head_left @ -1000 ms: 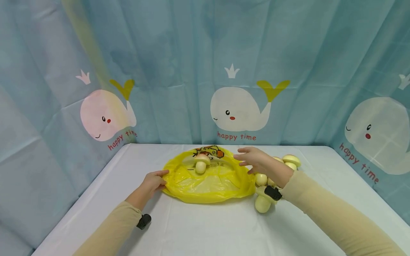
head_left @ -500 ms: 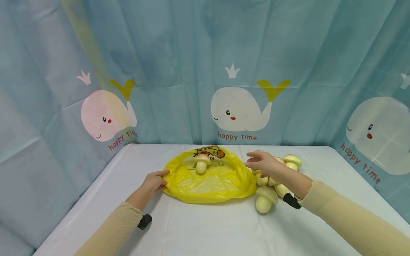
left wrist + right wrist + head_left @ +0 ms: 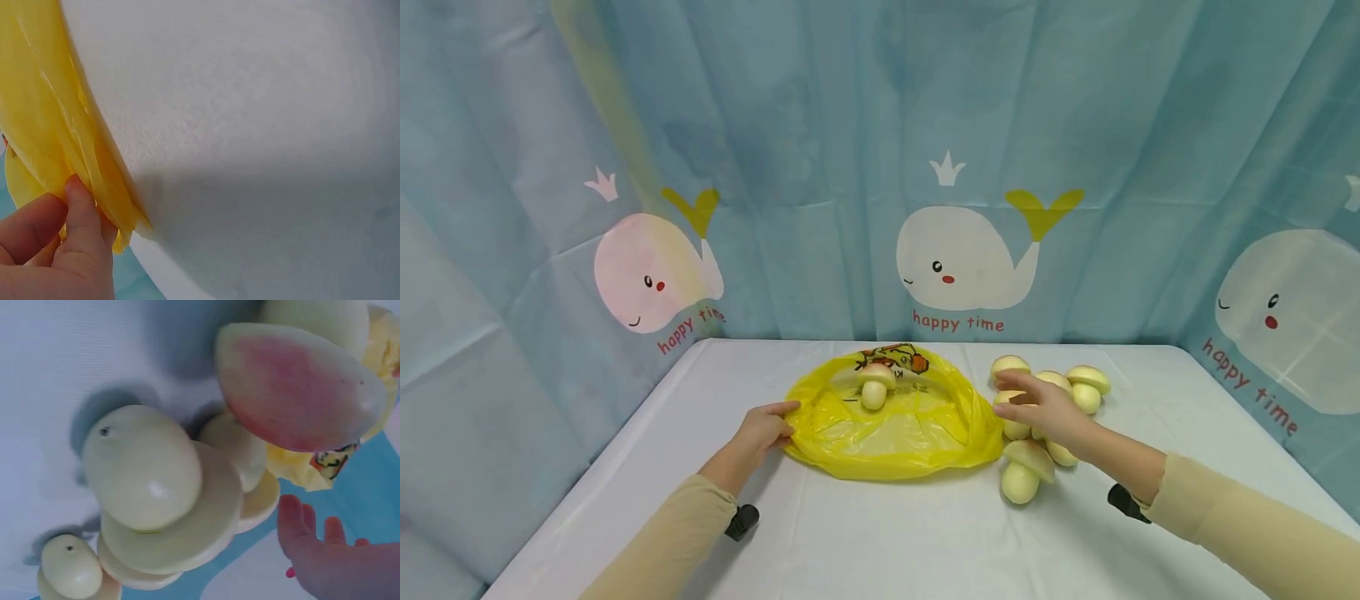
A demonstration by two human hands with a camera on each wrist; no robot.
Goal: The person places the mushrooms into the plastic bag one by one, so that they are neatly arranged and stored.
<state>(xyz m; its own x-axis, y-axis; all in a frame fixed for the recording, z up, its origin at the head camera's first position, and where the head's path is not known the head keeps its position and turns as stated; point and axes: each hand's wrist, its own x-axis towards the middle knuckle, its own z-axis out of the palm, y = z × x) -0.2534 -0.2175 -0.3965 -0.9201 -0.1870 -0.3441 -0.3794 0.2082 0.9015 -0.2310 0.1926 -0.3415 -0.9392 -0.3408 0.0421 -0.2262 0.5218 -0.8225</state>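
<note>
A yellow plastic bag lies spread on the table, its mouth facing up. One toy mushroom with a pinkish cap sits inside it. At the bag's left edge my left hand pinches the film; the left wrist view shows the fingertips on the folded yellow rim. My right hand, fingers spread and nothing in them, is over the cluster of pale toy mushrooms beside the bag. In the right wrist view a mushroom with a red-blushed cap is largest, and the fingers stand apart from the mushrooms.
A white cloth covers the table. Closest to me in the cluster is a mushroom by the bag's right corner; another lies at the back right. A blue curtain with whale prints hangs behind the table.
My right hand has moved from above the bag's right side rightward and slightly down, over the mushrooms. The left hand stays at the bag's edge; the bag and its mushroom look unmoved.
</note>
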